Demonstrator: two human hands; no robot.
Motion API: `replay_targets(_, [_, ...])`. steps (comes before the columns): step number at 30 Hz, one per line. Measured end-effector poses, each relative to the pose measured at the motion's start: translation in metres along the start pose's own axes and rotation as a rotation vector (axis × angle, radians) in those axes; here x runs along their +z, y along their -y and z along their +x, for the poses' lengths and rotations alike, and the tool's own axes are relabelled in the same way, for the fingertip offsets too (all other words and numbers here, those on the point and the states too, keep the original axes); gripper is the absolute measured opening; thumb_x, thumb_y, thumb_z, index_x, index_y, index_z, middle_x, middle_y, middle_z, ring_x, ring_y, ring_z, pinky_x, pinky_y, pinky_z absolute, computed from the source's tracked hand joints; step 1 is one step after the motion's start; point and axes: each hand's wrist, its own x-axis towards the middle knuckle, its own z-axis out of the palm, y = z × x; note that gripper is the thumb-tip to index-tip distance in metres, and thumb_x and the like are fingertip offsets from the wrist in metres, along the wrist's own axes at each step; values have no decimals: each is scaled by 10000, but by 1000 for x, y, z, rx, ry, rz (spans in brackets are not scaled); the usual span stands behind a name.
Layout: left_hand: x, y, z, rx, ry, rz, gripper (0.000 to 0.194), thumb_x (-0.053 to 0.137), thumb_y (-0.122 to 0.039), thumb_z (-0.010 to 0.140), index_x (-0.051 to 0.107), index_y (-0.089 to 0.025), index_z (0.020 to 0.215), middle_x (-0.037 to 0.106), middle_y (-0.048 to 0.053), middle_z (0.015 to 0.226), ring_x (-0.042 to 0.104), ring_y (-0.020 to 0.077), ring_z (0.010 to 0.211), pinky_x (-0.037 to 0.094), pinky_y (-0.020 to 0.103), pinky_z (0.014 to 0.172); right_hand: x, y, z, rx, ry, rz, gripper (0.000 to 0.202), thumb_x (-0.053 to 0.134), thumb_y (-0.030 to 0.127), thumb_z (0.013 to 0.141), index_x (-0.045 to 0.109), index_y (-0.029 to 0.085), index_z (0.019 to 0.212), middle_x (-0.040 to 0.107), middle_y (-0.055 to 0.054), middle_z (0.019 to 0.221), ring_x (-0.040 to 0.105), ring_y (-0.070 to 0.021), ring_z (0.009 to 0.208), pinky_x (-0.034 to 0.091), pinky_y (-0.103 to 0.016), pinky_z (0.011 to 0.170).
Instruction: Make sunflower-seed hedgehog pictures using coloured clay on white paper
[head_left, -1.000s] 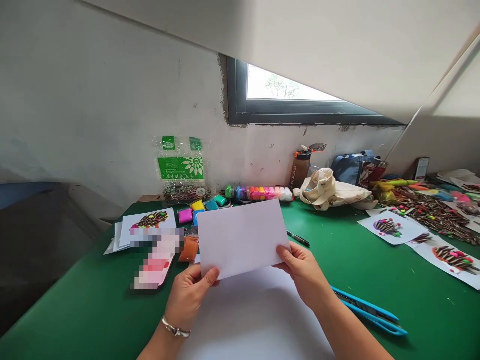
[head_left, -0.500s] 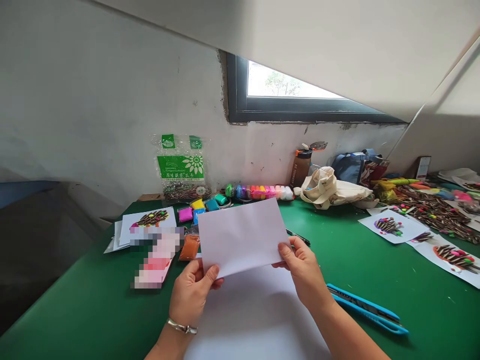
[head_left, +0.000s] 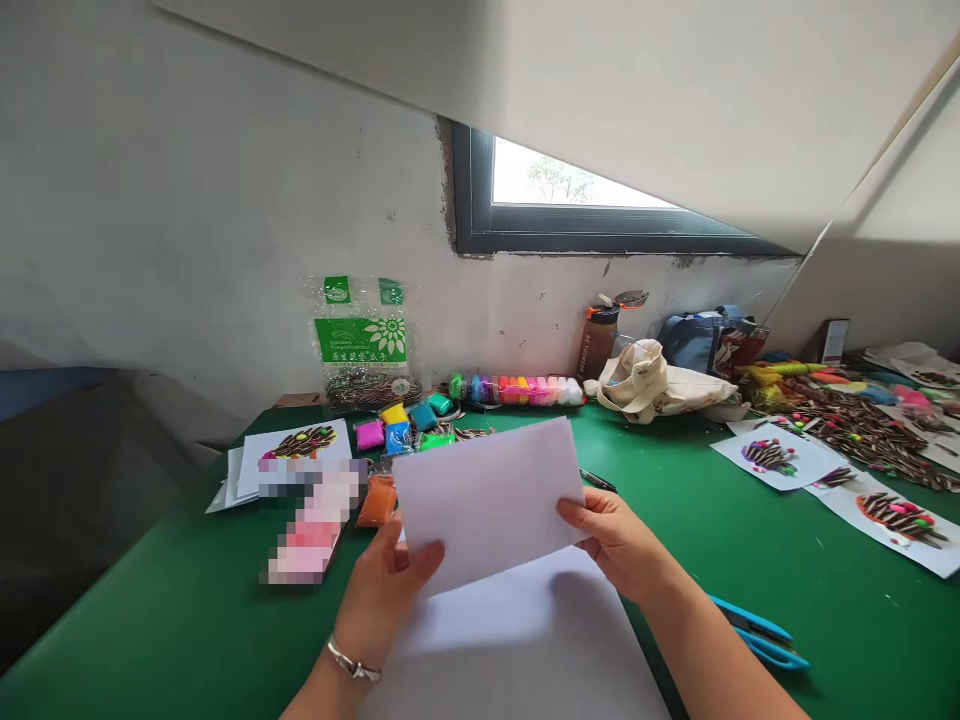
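Observation:
A small blank sheet of white paper (head_left: 487, 500) is held up at a tilt between my two hands. My left hand (head_left: 386, 585), with a silver bracelet at the wrist, pinches its lower left corner, thumb on the front. My right hand (head_left: 619, 540) grips the right edge, thumb in front and fingers behind. Below, a larger white sheet (head_left: 525, 660) lies on the green table (head_left: 165, 600). A blue utility knife (head_left: 776, 642) rests to the right, partly covered by my right forearm.
Packets of coloured clay (head_left: 379, 500) and a plastic bag of sunseeds (head_left: 360, 345) stand behind the paper. Finished pictures lie left (head_left: 296, 445) and right (head_left: 784, 455). At the back are a brown bottle (head_left: 600, 340), a cloth bag (head_left: 660, 385) and a heap of striped seeds (head_left: 870, 430).
The held paper has dropped slightly and shifted a little, keeping its tilt. My right hand has moved slightly right and down, and its forearm now covers more of the utility knife.

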Motion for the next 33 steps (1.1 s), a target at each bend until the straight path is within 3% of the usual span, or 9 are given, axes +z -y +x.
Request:
replay_targets(2, [-3, -2, 2, -44, 65, -120, 537, 782, -458, 572, 679, -168, 1013, 718, 56, 757, 659, 246, 717, 512, 316, 627, -2, 1, -1, 33, 53, -30, 317, 681, 335, 775, 696, 145, 1029, 711, -106, 930, 644, -229, 855, 463, -343, 783])
replay_targets(4, [-6, -2, 3, -55, 93, -230, 436, 800, -441, 556, 718, -167, 885, 729, 72, 819, 659, 253, 750, 521, 328, 656, -3, 1, -2, 64, 87, -57, 310, 708, 315, 747, 709, 139, 1002, 713, -105, 919, 644, -231, 853, 460, -340, 791])
replay_targets(8, [-8, 3, 4, -82, 108, -299, 415, 823, -398, 544, 738, -156, 871, 734, 82, 798, 657, 247, 719, 527, 323, 636, 0, 3, -3, 55, 81, -65, 351, 693, 347, 760, 694, 141, 1044, 707, -113, 932, 648, -226, 827, 467, -328, 753])
replay_targets(15, [-3, 1, 3, -109, 120, -232, 438, 822, -452, 509, 745, -145, 811, 724, 75, 738, 653, 247, 697, 528, 306, 610, 3, -2, 0, 3, -94, -49, 388, 680, 434, 757, 700, 136, 1004, 705, -114, 842, 632, -207, 698, 472, -321, 639])
replay_targets(21, [3, 2, -1, -91, 34, -211, 419, 810, -481, 509, 725, -133, 727, 686, 49, 633, 614, 201, 576, 488, 262, 502, 6, -4, 0, 51, -223, -138, 412, 678, 502, 724, 697, 125, 888, 655, -45, 652, 567, -155, 551, 395, -245, 496])
replay_targets(27, [2, 8, 1, -141, 30, -172, 401, 803, -488, 509, 687, -130, 646, 648, 25, 567, 565, 157, 491, 442, 233, 440, 7, -5, 0, 59, -271, -190, 437, 664, 563, 695, 634, 128, 718, 602, -17, 577, 510, -126, 486, 337, -224, 454])
replay_targets(33, [4, 8, 0, -143, 32, -153, 412, 779, -507, 538, 673, -130, 666, 641, 20, 558, 552, 148, 469, 412, 226, 416, 4, -7, 3, 54, -289, -243, 452, 649, 588, 690, 617, 138, 699, 590, -10, 576, 479, -120, 471, 315, -223, 446])
